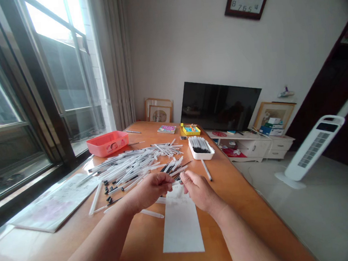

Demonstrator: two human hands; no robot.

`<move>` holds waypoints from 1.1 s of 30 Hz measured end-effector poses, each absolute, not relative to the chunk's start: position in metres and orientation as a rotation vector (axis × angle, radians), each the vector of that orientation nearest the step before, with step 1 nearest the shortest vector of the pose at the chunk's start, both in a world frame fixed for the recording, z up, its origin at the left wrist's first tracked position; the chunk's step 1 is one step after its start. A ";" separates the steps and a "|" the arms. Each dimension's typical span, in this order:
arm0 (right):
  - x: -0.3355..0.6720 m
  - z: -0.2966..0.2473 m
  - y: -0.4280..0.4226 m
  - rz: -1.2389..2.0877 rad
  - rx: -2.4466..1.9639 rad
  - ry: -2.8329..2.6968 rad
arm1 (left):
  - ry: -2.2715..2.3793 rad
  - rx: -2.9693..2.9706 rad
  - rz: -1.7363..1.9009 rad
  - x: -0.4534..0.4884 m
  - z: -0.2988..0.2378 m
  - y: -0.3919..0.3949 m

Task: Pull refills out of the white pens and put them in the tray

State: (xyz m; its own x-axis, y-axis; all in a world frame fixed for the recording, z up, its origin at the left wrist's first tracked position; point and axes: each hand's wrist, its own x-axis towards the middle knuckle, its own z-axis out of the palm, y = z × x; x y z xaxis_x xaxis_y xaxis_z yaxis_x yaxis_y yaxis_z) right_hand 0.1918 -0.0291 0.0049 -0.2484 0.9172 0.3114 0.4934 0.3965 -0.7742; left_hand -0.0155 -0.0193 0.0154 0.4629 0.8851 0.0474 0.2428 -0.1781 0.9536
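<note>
My left hand (159, 188) is closed in a pinch over the top of a white paper sheet (181, 228). Facing it, my right hand (196, 188) pinches too, its fingertips close to those of the left. A small, pale, thin piece shows between the fingertips, mostly hidden; it may be a pen part. Beyond the hands lies a loose heap of clear pen barrels (134, 163), with dark refills mixed in. Small black pen caps (107, 189) are scattered at the heap's near left side. A single pen (206, 170) lies to the right of the heap.
A white box (202, 156) holds upright pens with black ends. Behind the heap stand a red plastic basket (107, 145) and a yellow box (190, 129). A booklet (55, 207) lies at left by the window. The wooden table's (261, 208) right edge borders the floor.
</note>
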 end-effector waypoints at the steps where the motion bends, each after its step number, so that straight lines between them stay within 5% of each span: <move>1: 0.192 0.005 -0.030 0.672 -1.189 -1.908 | 0.980 1.698 0.786 -0.016 0.014 -0.019; 6: 0.190 0.002 -0.029 0.544 -1.153 -1.922 | 1.040 1.801 0.895 -0.014 0.011 -0.016; 11: 0.194 -0.002 -0.019 0.464 -1.226 -1.643 | 1.375 1.718 1.384 -0.016 0.021 -0.016; 17: 0.191 -0.001 -0.021 0.638 -1.147 -1.435 | 1.141 1.269 1.075 -0.012 0.022 -0.021; 22: 0.181 0.002 -0.029 0.792 -1.102 -1.479 | 0.809 0.818 1.175 -0.007 0.017 -0.017; 33: 0.177 -0.004 -0.025 1.261 -1.040 -1.171 | 0.725 0.909 1.198 -0.007 0.023 -0.020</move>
State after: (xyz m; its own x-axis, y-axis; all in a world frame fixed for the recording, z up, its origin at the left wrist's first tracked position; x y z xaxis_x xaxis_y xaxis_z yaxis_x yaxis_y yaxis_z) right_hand 0.1766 -0.0250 -0.0041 -0.0445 0.9969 0.0643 -0.1384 0.0576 -0.9887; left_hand -0.0066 -0.0205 0.0226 0.2271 0.9739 -0.0033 -0.4543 0.1089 0.8842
